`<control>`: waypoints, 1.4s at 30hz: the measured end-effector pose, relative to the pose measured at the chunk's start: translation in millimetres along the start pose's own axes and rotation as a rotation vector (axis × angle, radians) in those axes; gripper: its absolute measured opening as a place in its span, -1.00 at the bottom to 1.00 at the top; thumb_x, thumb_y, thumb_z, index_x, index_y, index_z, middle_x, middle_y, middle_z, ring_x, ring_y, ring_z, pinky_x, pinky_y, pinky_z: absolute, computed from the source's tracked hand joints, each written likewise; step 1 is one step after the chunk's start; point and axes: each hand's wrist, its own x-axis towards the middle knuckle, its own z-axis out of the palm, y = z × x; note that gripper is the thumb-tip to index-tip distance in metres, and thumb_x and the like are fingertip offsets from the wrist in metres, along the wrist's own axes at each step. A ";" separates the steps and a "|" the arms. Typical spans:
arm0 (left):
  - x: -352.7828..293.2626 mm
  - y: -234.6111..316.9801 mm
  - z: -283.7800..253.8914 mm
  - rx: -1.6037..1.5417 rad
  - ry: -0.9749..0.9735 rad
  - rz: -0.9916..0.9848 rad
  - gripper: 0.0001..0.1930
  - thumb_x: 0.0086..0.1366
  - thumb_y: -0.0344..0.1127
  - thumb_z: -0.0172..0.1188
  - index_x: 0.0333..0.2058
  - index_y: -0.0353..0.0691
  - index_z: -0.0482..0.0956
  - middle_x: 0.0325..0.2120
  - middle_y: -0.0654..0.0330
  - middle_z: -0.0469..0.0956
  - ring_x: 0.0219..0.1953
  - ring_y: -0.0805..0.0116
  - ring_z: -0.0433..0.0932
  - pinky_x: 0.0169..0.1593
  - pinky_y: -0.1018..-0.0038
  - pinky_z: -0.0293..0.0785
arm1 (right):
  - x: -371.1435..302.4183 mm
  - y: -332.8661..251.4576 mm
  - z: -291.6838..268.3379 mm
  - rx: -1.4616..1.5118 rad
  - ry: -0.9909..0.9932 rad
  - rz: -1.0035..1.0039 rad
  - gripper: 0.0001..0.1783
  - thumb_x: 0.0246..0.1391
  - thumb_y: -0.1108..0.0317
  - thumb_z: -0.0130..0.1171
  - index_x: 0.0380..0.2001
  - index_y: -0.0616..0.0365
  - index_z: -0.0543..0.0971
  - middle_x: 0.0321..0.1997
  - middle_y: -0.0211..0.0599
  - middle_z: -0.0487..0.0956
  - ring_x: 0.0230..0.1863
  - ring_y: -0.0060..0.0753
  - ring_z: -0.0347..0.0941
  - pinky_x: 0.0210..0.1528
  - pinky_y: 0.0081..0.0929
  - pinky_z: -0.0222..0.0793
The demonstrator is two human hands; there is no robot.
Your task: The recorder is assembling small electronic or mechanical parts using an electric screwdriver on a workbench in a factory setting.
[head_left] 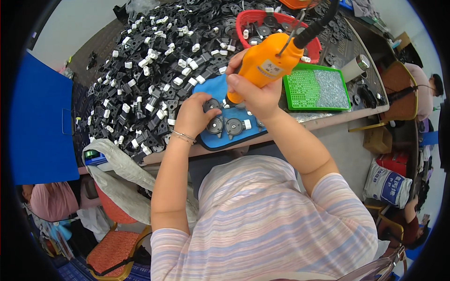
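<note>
One orange power driver (262, 58), one green tray (318, 108) and one red basket (239, 29) show; three round black parts (233, 127) are plain on the blue mat (203, 89). The right hand (260, 96) has its fingers wrapped around the driver, nose down over the mat. The left hand (194, 114) has thumb and forefinger parted about the upper-left part — whether they grip it, I cannot tell. More parts hide beside the driver — its bit is hard to make out, its cable cut off above.
</note>
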 end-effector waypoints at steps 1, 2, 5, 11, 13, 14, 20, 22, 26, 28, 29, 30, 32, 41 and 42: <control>-0.4 -0.8 -0.2 -0.001 0.001 -0.002 -0.54 -0.14 -0.26 0.41 -0.23 -0.35 0.55 -0.27 0.00 0.54 -0.22 0.06 0.52 -0.11 0.36 0.44 | 0.5 2.2 1.1 0.000 -0.002 0.001 -0.74 -0.14 0.61 0.16 -0.31 0.25 0.39 -0.38 -0.26 0.46 -0.51 -0.56 0.43 -0.43 -0.65 0.37; -0.8 -1.5 -0.7 0.001 -0.022 -0.010 -0.54 -0.14 -0.26 0.41 -0.23 -0.35 0.55 -0.27 -0.01 0.54 -0.22 0.06 0.52 -0.11 0.35 0.44 | 1.0 4.2 2.1 -0.007 -0.022 -0.001 -0.73 -0.14 0.61 0.16 -0.30 0.24 0.40 -0.37 -0.27 0.46 -0.47 -0.55 0.43 -0.41 -0.64 0.38; -0.5 -5.2 0.4 0.001 -0.059 -0.021 -0.52 -0.15 -0.25 0.42 -0.23 -0.36 0.54 -0.27 -0.02 0.54 -0.22 0.06 0.52 -0.11 0.35 0.44 | 0.6 11.5 9.5 -0.010 -0.033 -0.003 -0.71 -0.15 0.62 0.17 -0.29 0.23 0.40 -0.35 -0.30 0.47 -0.40 -0.53 0.45 -0.37 -0.63 0.39; 2.8 -4.8 -2.5 -0.033 -0.093 -0.084 -0.51 -0.19 -0.23 0.45 -0.27 -0.36 0.56 -0.31 -0.02 0.55 -0.24 0.05 0.52 -0.14 0.33 0.45 | 1.7 21.4 9.5 -0.075 -0.091 0.010 -0.69 -0.15 0.61 0.19 -0.27 0.21 0.42 -0.31 -0.33 0.48 -0.29 -0.53 0.45 -0.26 -0.59 0.39; 3.8 -5.1 -2.7 -0.056 -0.105 -0.107 -0.51 -0.21 -0.22 0.46 -0.28 -0.36 0.56 -0.32 -0.02 0.55 -0.24 0.05 0.52 -0.15 0.33 0.45 | 3.0 22.1 10.1 -0.112 -0.087 0.002 -0.69 -0.15 0.61 0.20 -0.27 0.21 0.42 -0.31 -0.34 0.49 -0.30 -0.54 0.45 -0.27 -0.60 0.39; 4.2 -5.1 -2.8 -0.045 -0.107 -0.113 -0.51 -0.21 -0.21 0.46 -0.29 -0.35 0.56 -0.33 -0.02 0.55 -0.24 0.05 0.52 -0.15 0.32 0.45 | 3.9 22.0 10.8 -0.113 -0.087 0.003 -0.69 -0.15 0.61 0.20 -0.27 0.21 0.42 -0.31 -0.34 0.49 -0.30 -0.54 0.45 -0.27 -0.60 0.39; 1.7 -3.3 4.1 0.019 -0.047 -0.087 -0.54 -0.20 -0.20 0.45 -0.32 -0.34 0.56 -0.35 -0.01 0.55 -0.26 0.05 0.52 -0.16 0.30 0.44 | 8.6 22.8 11.9 -0.126 -0.111 0.004 -0.72 -0.15 0.60 0.21 -0.30 0.23 0.44 -0.38 -0.36 0.51 -0.36 -0.57 0.46 -0.33 -0.61 0.40; 2.6 -2.9 6.4 0.017 -0.012 -0.060 -0.55 -0.19 -0.21 0.44 -0.32 -0.34 0.56 -0.35 -0.01 0.55 -0.27 0.04 0.52 -0.16 0.29 0.44 | 10.3 22.8 13.3 -0.125 -0.088 0.015 -0.73 -0.16 0.60 0.21 -0.30 0.24 0.44 -0.39 -0.36 0.51 -0.37 -0.58 0.46 -0.34 -0.62 0.40; 9.9 2.1 9.2 0.029 0.015 -0.078 -0.54 -0.18 -0.22 0.43 -0.29 -0.33 0.55 -0.36 0.01 0.55 -0.26 0.06 0.51 -0.15 0.30 0.44 | 13.8 26.1 15.2 -0.130 -0.062 -0.036 -0.73 -0.16 0.59 0.20 -0.30 0.25 0.44 -0.40 -0.35 0.51 -0.41 -0.59 0.46 -0.37 -0.64 0.40; 11.2 5.2 9.3 0.037 0.025 -0.075 -0.53 -0.18 -0.22 0.43 -0.27 -0.33 0.55 -0.37 0.01 0.55 -0.25 0.06 0.51 -0.15 0.31 0.44 | 14.2 25.1 13.4 -0.122 -0.044 0.014 -0.73 -0.17 0.59 0.20 -0.31 0.26 0.43 -0.40 -0.33 0.51 -0.46 -0.59 0.46 -0.42 -0.65 0.40; 11.0 9.1 6.9 0.010 -0.001 -0.105 -0.52 -0.18 -0.23 0.43 -0.26 -0.33 0.54 -0.34 0.01 0.55 -0.23 0.06 0.51 -0.14 0.32 0.43 | 14.4 24.5 12.4 -0.123 -0.043 0.013 -0.73 -0.17 0.59 0.20 -0.31 0.26 0.43 -0.40 -0.33 0.51 -0.46 -0.59 0.46 -0.42 -0.65 0.40; 10.5 11.1 5.8 -0.017 -0.027 -0.135 -0.51 -0.18 -0.24 0.43 -0.24 -0.34 0.54 -0.31 0.01 0.55 -0.21 0.07 0.51 -0.12 0.33 0.43 | 14.7 23.9 11.5 -0.106 -0.018 0.024 -0.73 -0.16 0.58 0.20 -0.31 0.26 0.43 -0.41 -0.33 0.50 -0.48 -0.59 0.45 -0.44 -0.66 0.40; 3.8 2.0 9.3 -0.042 0.029 -0.068 -0.50 -0.18 -0.25 0.43 -0.23 -0.34 0.53 -0.27 0.01 0.54 -0.20 0.08 0.51 -0.11 0.35 0.43 | 15.2 20.7 10.8 -0.089 0.006 0.035 -0.74 -0.16 0.58 0.20 -0.32 0.26 0.43 -0.41 -0.33 0.50 -0.50 -0.59 0.45 -0.46 -0.66 0.39; -2.1 -1.8 4.3 -0.101 0.090 -0.039 -0.48 -0.21 -0.28 0.45 -0.23 -0.37 0.51 -0.25 0.00 0.53 -0.21 0.09 0.52 -0.13 0.38 0.45 | 15.4 16.6 11.3 -0.047 0.024 0.026 -0.75 -0.14 0.58 0.20 -0.31 0.25 0.43 -0.45 -0.33 0.50 -0.54 -0.59 0.43 -0.49 -0.67 0.38; -1.9 0.4 3.2 -0.114 0.089 -0.055 -0.48 -0.21 -0.27 0.46 -0.24 -0.36 0.51 -0.28 0.00 0.53 -0.23 0.08 0.52 -0.15 0.38 0.45 | 15.2 16.6 11.9 -0.045 0.020 0.022 -0.75 -0.14 0.58 0.20 -0.31 0.26 0.43 -0.45 -0.33 0.50 -0.54 -0.59 0.43 -0.49 -0.67 0.38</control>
